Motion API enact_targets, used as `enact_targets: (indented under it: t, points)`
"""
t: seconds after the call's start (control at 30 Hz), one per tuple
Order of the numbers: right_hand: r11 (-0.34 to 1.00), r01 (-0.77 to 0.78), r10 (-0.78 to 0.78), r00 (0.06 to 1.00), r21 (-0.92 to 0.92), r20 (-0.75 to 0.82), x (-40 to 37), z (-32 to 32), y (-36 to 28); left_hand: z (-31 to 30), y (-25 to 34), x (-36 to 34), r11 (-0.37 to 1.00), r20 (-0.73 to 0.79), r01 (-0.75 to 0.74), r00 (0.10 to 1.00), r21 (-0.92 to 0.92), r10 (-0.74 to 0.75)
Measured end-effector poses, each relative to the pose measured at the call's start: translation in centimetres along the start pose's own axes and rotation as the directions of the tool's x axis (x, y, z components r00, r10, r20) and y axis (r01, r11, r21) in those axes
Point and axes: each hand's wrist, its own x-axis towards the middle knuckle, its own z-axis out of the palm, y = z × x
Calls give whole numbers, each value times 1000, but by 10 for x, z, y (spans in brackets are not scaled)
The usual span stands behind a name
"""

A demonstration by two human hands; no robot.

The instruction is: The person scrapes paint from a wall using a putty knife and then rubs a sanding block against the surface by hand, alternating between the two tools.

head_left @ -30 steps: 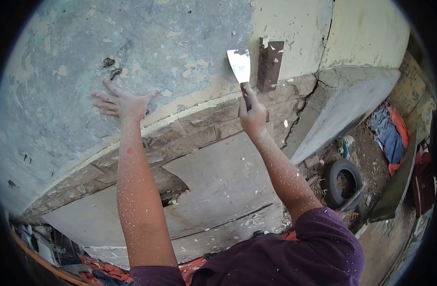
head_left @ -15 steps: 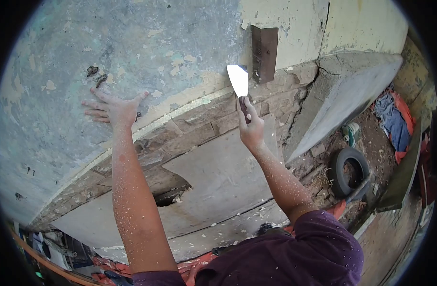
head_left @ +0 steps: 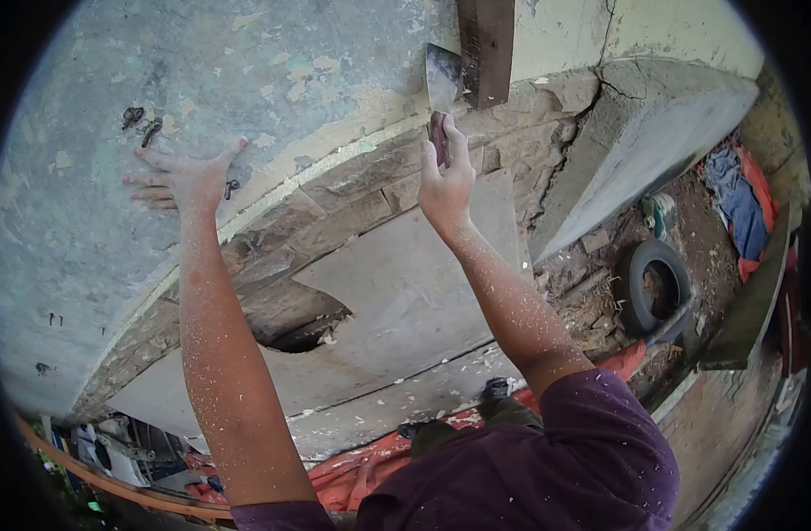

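Your right hand (head_left: 447,190) has its grip closed around the handle of the scraper (head_left: 443,80), blade pointing up and away from you, thumb along one side, probably to keep the blade in line with your forearm. The scraper is in front of the wall (head_left: 317,35), just beside the dark post (head_left: 487,53) and above the stone band (head_left: 361,190); whether its edge touches the paint, you cannot tell from here.

Your left hand (head_left: 193,184) holds nothing: its grip is wide, fingers spread against the wall near the rusty hooks (head_left: 151,133), likely to brace you as you lean in. Pale flecks dot both your forearms and your purple sleeves. The board (head_left: 414,265) lies below the stones, the red sheet (head_left: 361,473) by your feet, and the tyre (head_left: 631,292) off to your right.
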Motion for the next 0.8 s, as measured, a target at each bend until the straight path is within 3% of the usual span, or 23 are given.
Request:
enact_targets:
  t: [0.03, 0.13, 0.23, 0.3, 0.4, 0.47, 0.5, 0.57, 0.63, 0.7, 0.77, 0.8]
  points:
    - [1000, -17, 17, 1000, -6, 10, -10, -3, 9, 0, -4, -3, 1000, -4, -4, 1000, -16, 4]
    - [968, 236, -236, 972, -87, 4, -38, -1, 39, -1, -5, -1, 1000, -7, -17, 1000, -8, 17]
    - [984, 170, -170, 985, -61, 1, -18, -2, 22, -1, -7, -2, 999, -10, -29, 1000, -18, 29]
    - [972, 212, -220, 973, -104, -71, 7, 4, 4, 4, -9, 0, 1000, 3, -22, 1000, -2, 22]
    - [982, 146, -145, 989, -118, 20, -21, -7, 16, -1, -9, -4, 1000, 4, -23, 1000, -13, 23]
    - [905, 359, -335, 932, -228, 138, -43, -13, 44, -3, -6, -1, 999, -2, -26, 1000, -37, 26]
    - [902, 365, -340, 930, -231, 142, -43, -15, 48, -2, -6, -2, 999, -6, -34, 999, -38, 34]
    - [954, 152, -91, 968, -258, 234, -45, -18, 24, 0, -8, -4, 999, 2, -38, 999, -33, 38]
    - [942, 146, -66, 964, -301, 258, -39, -29, 17, 1, -10, -2, 998, 10, -47, 999, -33, 47]
    - [810, 94, 98, 952, -579, 291, -25, -52, 12, 2, -13, -3, 997, -1, -64, 998, -42, 64]
    - [661, 495, -231, 849, -564, 474, 8, -89, 31, 3, -12, -1, 996, -20, -69, 997, -59, 68]
    - [619, 537, -240, 824, -573, 513, 24, -102, 21, 3, -13, -2, 995, -23, -86, 996, -53, 85]
